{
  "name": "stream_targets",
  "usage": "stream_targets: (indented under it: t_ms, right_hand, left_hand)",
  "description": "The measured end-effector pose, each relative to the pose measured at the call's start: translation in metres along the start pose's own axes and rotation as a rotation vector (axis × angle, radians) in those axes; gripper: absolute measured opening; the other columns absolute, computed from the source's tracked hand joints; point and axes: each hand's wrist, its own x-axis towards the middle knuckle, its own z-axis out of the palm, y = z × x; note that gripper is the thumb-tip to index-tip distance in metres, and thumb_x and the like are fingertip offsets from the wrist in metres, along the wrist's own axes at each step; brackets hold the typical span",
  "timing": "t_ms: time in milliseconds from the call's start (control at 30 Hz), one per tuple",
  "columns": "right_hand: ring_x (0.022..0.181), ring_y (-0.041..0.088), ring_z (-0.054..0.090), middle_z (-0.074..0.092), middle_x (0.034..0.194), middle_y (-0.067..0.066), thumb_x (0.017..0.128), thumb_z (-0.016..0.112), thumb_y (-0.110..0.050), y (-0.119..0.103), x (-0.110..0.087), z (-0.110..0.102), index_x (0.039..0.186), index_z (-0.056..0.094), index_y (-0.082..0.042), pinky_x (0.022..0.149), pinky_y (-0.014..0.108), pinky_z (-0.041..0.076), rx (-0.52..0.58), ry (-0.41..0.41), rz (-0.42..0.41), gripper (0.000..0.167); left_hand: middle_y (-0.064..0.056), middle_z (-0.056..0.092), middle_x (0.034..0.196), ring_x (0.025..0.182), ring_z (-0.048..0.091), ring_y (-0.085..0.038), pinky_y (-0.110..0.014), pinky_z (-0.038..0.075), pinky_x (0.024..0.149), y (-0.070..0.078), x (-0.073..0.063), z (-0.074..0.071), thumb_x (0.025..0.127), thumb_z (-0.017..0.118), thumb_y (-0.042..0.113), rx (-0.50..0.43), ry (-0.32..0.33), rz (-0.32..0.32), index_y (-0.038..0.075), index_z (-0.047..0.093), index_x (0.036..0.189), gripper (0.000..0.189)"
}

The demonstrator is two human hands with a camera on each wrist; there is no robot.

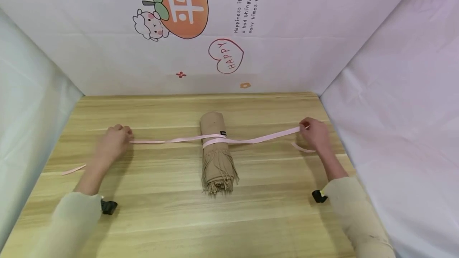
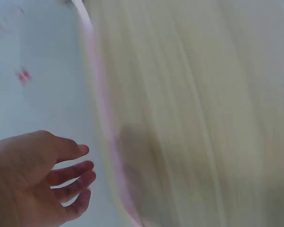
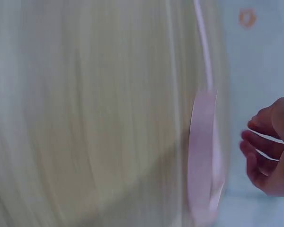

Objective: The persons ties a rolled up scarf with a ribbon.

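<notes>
A rolled beige scarf (image 1: pixel 213 162) with a fringed end and small black label lies mid-table in the head view. Crossing around its middle is a pink ribbon (image 1: pixel 272 135), whose two lengths run out sideways. My left hand (image 1: pixel 114 142) is over the left length; the left wrist view shows loosely bent fingers (image 2: pixel 73 182) apart from the ribbon (image 2: pixel 102 90). Over the right length is my right hand (image 1: pixel 316 132). In the right wrist view its curled fingers (image 3: pixel 262 144) hold nothing, beside the folded-back ribbon (image 3: pixel 201 156).
The wood-grain table (image 1: pixel 161 218) meets a white printed backdrop (image 1: pixel 287 59) at its far edge. White sheets (image 1: pixel 405 102) hang at both sides. A small black device (image 1: pixel 108 207) sits at each wrist.
</notes>
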Motion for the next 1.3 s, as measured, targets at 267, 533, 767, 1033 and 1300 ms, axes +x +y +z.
stream_targets:
  t_ms: [267, 533, 767, 1033, 1300]
  right_hand:
    - [0.054, 0.002, 0.048, 0.069, 0.074, 0.002, 0.106, 0.048, -0.018, -0.099, -0.047, 0.06, 0.124, 0.057, 0.017, 0.048, 0.015, 0.039, 0.92, -0.561, 0.251, 0.041]
    - [0.042, -0.002, 0.031, 0.053, 0.066, -0.003, 0.107, 0.046, -0.018, -0.161, -0.059, 0.112, 0.126, 0.049, 0.012, 0.036, 0.012, 0.022, 1.607, -0.62, 0.506, 0.036]
    - [0.04, 0.0, 0.028, 0.043, 0.065, -0.004, 0.106, 0.048, -0.016, -0.184, -0.049, 0.123, 0.095, 0.056, -0.005, 0.034, 0.013, 0.02, 1.781, -0.389, 0.613, 0.018]
    - [0.06, 0.006, 0.042, 0.052, 0.076, -0.001, 0.105, 0.048, -0.014, -0.201, -0.041, 0.132, 0.105, 0.064, -0.002, 0.052, 0.014, 0.032, 1.833, -0.066, 0.637, 0.019]
    - [0.136, 0.032, 0.05, 0.069, 0.104, 0.008, 0.109, 0.039, -0.024, -0.208, -0.039, 0.125, 0.107, 0.064, -0.006, 0.113, 0.036, 0.043, 1.995, 0.011, 0.631, 0.031]
  left_hand:
    - [-0.016, 0.069, 0.087, 0.068, 0.062, -0.015, -0.025, 0.052, 0.056, 0.104, 0.01, 0.054, 0.106, 0.048, 0.015, -0.878, -0.284, -0.069, -0.012, 0.062, 0.119, 0.033]
    - [0.005, 0.057, 0.072, 0.052, 0.039, -0.002, -0.015, 0.031, 0.047, 0.153, 0.028, 0.092, 0.106, 0.047, 0.019, -1.63, -0.259, -0.488, -0.005, 0.053, 0.13, 0.035]
    - [0.006, 0.035, 0.065, 0.052, 0.025, -0.005, -0.015, 0.02, 0.047, 0.173, 0.047, 0.096, 0.106, 0.048, 0.017, -2.086, -0.105, -0.621, 0.011, 0.054, 0.099, 0.011]
    - [0.004, 0.05, 0.074, 0.071, 0.043, -0.009, -0.019, 0.036, 0.067, 0.194, 0.053, 0.096, 0.102, 0.057, 0.018, -2.041, 0.231, -0.707, 0.015, 0.061, 0.082, 0.02]
    - [-0.007, 0.074, 0.108, 0.106, 0.066, -0.019, -0.03, 0.05, 0.102, 0.21, 0.049, 0.095, 0.108, 0.042, 0.018, -2.064, 0.333, -0.615, -0.005, 0.05, 0.129, 0.032]
